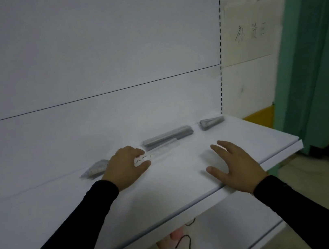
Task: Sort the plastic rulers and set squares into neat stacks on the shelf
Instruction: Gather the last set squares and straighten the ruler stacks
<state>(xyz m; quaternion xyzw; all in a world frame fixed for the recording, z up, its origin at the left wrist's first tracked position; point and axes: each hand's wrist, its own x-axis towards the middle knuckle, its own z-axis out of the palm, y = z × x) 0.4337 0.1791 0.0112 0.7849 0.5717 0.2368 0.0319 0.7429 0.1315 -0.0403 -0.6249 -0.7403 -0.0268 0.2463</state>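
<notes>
My left hand [127, 165] grips one end of a clear plastic ruler [163, 148] that lies on the white shelf [168, 187]. Just behind the ruler sits a grey stack of rulers [167, 137]. A grey stack of set squares [211, 123] lies at the shelf's far right, by the back panel. Another grey triangular stack [96, 168] sits left of my left hand, partly hidden by it. My right hand [234, 165] hovers over the shelf's front right with fingers spread, holding nothing.
The white back panel [86, 61] rises behind the shelf, with a slotted upright [221, 52] at its right. A lower shelf [183, 243] holds pink items and black cords. A green door frame [307, 60] stands to the right.
</notes>
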